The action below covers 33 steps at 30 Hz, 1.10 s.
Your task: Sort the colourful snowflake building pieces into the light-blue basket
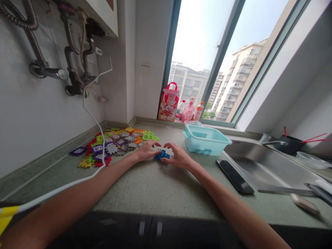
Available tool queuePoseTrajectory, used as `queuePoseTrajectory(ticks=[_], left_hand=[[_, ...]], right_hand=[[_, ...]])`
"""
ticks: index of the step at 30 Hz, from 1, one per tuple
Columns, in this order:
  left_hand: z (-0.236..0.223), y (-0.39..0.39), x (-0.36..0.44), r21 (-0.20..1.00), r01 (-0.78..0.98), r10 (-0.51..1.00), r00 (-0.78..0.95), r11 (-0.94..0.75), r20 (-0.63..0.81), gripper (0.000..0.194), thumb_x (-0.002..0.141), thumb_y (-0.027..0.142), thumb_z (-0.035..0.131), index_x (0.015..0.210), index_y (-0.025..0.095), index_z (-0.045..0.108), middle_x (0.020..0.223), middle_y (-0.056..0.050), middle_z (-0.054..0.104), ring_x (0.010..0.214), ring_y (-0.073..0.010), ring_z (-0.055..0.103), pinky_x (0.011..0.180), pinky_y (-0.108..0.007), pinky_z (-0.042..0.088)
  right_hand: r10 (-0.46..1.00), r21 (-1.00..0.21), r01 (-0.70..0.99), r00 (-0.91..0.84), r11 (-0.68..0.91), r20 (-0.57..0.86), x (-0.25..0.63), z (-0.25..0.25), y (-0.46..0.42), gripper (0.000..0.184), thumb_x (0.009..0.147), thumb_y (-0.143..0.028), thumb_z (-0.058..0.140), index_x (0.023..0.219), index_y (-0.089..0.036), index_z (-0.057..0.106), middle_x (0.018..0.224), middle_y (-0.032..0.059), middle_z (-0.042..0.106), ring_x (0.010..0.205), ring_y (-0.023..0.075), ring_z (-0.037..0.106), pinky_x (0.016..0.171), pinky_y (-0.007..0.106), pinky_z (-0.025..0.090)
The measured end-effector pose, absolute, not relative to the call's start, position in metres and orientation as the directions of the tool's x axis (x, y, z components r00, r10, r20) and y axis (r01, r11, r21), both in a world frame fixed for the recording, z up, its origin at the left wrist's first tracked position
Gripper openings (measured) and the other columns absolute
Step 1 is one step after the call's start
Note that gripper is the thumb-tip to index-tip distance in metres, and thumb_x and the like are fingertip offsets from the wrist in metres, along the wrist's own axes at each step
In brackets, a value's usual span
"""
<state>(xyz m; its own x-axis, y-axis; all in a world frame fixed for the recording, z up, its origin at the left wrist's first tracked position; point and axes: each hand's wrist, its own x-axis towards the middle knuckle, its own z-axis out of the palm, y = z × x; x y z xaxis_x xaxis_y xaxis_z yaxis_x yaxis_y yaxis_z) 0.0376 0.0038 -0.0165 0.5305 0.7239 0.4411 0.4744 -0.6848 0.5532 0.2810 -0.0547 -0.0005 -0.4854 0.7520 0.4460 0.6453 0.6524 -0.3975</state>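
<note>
Blue plastic takes centre stage, a small cluster of notched pieces (163,155) lying on the speckled green countertop (145,197), right between two bare hands! From one side comes the left hand (148,150), fingers arched forward, thumb parted from them with a clear gap, its tip right at the cluster's edge. Opposite it, the right hand (178,155) mirrors the shape, fingers curved over, thumb set well away from them and low by the blue pieces. Neither hand is closed around anything, and whether those thumb tips press on the plastic or merely sit against it, I cannot tell!

Over on the left, what a spread: a colourful heap of interlocking pieces (112,148), red, orange, lime, purple, grey and yellow, sprawling towards the wall, with a white cable (104,145) running down across it and on over the left forearm. Across on the other flank stands a turquoise basket (204,146), upright, some darker shapes showing through its wall. Just beyond its near corner, a black phone (234,176) lies flat next to the steel sink (269,169). And up at the window, a red and pink bag (169,105) stands tall beside a row of bottles, the pink pump bottle (189,112) among them
</note>
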Motion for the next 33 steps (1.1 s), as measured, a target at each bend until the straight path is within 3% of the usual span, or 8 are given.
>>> queuePoseTrajectory(ticks=[6, 17, 23, 25, 28, 31, 33], left_hand=[[-0.015, 0.005, 0.037, 0.681, 0.404, 0.784, 0.427, -0.611, 0.451, 0.050, 0.101, 0.060, 0.047, 0.118, 0.019, 0.070, 0.124, -0.012, 0.072, 0.111, -0.0264, 0.067, 0.102, -0.039, 0.051], [-0.015, 0.008, 0.034, 0.765, 0.325, 0.818, 0.377, -0.555, 0.434, 0.068, 0.101, 0.073, 0.032, 0.116, 0.019, 0.070, 0.124, -0.014, 0.073, 0.118, -0.0295, 0.066, 0.110, -0.045, 0.048], [-0.013, 0.010, 0.030, 0.805, 0.273, 0.835, 0.347, -0.526, 0.428, 0.073, 0.099, 0.077, 0.032, 0.115, 0.017, 0.070, 0.122, -0.016, 0.073, 0.118, -0.0312, 0.066, 0.111, -0.048, 0.047], [-0.013, 0.009, 0.029, 0.804, 0.272, 0.831, 0.360, -0.528, 0.424, 0.075, 0.098, 0.079, 0.032, 0.114, 0.017, 0.071, 0.124, -0.016, 0.073, 0.119, -0.0319, 0.065, 0.113, -0.049, 0.046], [-0.012, 0.008, 0.030, 0.795, 0.281, 0.825, 0.373, -0.537, 0.425, 0.076, 0.097, 0.081, 0.032, 0.114, 0.019, 0.072, 0.124, -0.015, 0.073, 0.120, -0.0323, 0.065, 0.114, -0.050, 0.045], [-0.012, 0.007, 0.030, 0.793, 0.291, 0.827, 0.371, -0.535, 0.422, 0.075, 0.097, 0.081, 0.032, 0.113, 0.020, 0.072, 0.125, -0.015, 0.072, 0.122, -0.0319, 0.064, 0.114, -0.049, 0.045], [-0.011, 0.006, 0.030, 0.782, 0.317, 0.828, 0.373, -0.537, 0.418, 0.075, 0.098, 0.081, 0.031, 0.110, 0.021, 0.073, 0.124, -0.014, 0.072, 0.121, -0.0319, 0.064, 0.113, -0.050, 0.045]], right_hand=[[0.735, -0.327, 0.661, -0.567, 0.675, 0.371, 0.271, -0.006, -0.057, 0.037, 0.085, -0.037, 0.083, 0.117, -0.026, 0.067, 0.106, 0.0067, 0.073, 0.101, 0.0253, 0.068, 0.092, 0.038, 0.053], [0.725, -0.293, 0.678, -0.532, 0.674, 0.437, 0.265, -0.013, -0.052, 0.033, 0.079, -0.026, 0.082, 0.110, -0.025, 0.069, 0.099, 0.0034, 0.074, 0.087, 0.0212, 0.067, 0.082, 0.032, 0.052], [0.551, -0.081, 0.687, -0.501, 0.722, 0.668, 0.303, 0.027, -0.046, 0.026, 0.085, -0.024, 0.074, 0.111, -0.025, 0.070, 0.111, 0.0069, 0.075, 0.103, 0.0254, 0.067, 0.097, 0.037, 0.053], [0.531, -0.063, 0.791, -0.347, 0.608, 0.773, 0.335, 0.044, -0.042, 0.024, 0.089, -0.028, 0.069, 0.112, -0.024, 0.070, 0.117, 0.0086, 0.075, 0.109, 0.0274, 0.065, 0.103, 0.040, 0.050], [0.583, -0.175, 0.944, -0.022, 0.279, 0.812, 0.387, 0.060, -0.038, 0.029, 0.088, -0.036, 0.068, 0.114, -0.022, 0.071, 0.114, 0.0110, 0.075, 0.112, 0.0315, 0.065, 0.104, 0.043, 0.048], [0.723, -0.304, 0.952, 0.231, -0.031, 0.651, 0.424, 0.066, -0.039, 0.036, 0.089, -0.046, 0.066, 0.118, -0.025, 0.071, 0.106, 0.0100, 0.077, 0.104, 0.0331, 0.069, 0.093, 0.041, 0.051], [0.784, -0.330, 0.932, 0.317, -0.152, 0.534, 0.434, 0.068, -0.040, 0.040, 0.090, -0.052, 0.064, 0.120, -0.027, 0.072, 0.106, 0.0097, 0.077, 0.102, 0.0335, 0.070, 0.088, 0.040, 0.050]])
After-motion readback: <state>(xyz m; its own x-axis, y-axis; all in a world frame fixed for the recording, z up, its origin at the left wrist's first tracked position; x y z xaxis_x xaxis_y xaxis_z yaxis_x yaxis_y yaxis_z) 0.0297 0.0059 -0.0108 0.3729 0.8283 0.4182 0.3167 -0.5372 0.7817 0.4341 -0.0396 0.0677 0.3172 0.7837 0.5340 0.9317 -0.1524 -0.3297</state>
